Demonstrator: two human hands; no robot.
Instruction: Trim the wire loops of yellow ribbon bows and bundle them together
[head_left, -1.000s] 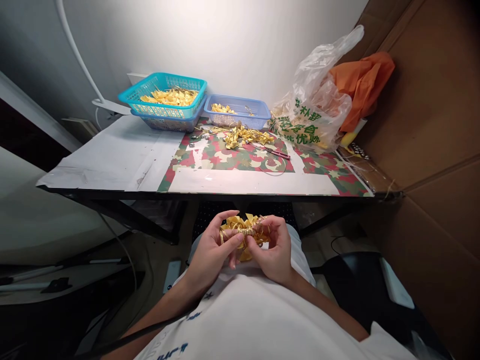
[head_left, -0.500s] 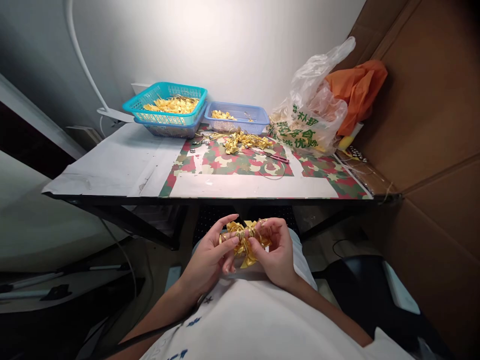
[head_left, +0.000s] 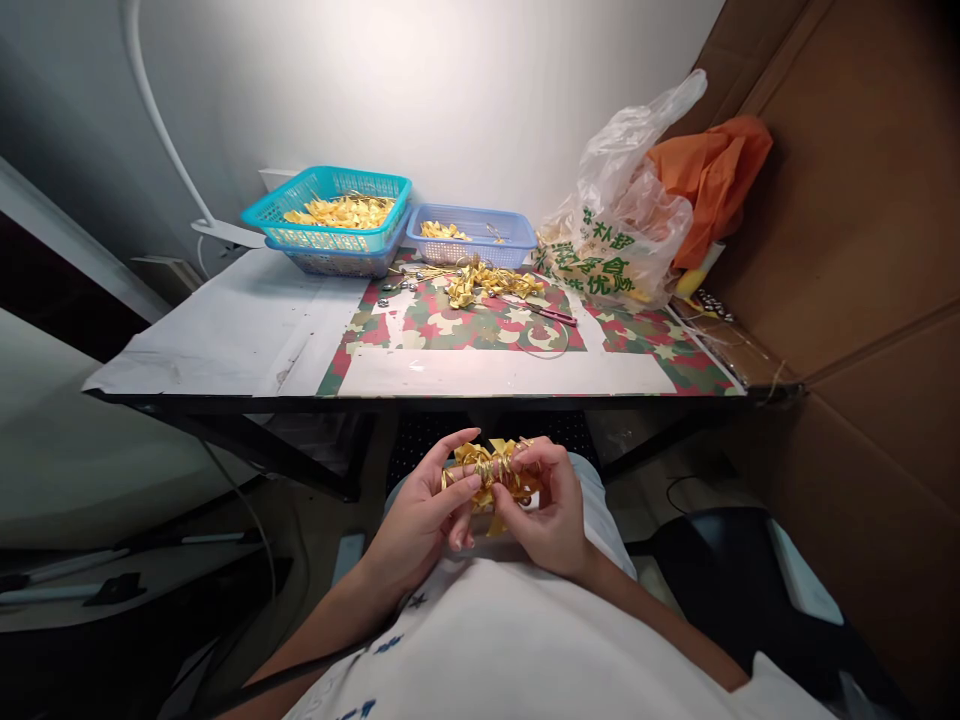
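Observation:
Low over my lap, both hands hold a bunch of gold ribbon bows with gold cords. My left hand grips the bunch from the left, its thumb on the cords and its index finger stretched along the top. Loops of gold cord lie around its fingers. On the other side, my right hand pinches the cords between thumb and fingers. Yellow ribbon ends show above and below the fingers. The exact spot under the right fingertips is hidden.
The table stands in front of me. On it are a turquoise basket of gold bows, a lilac basket, a pile of gold bows, pink-handled scissors and a plastic bag. Cardboard walls the right side.
My right fingers have shifted slightly on the cords and curl in more. The bows under them have turned a little. My left hand keeps its hold almost unchanged.

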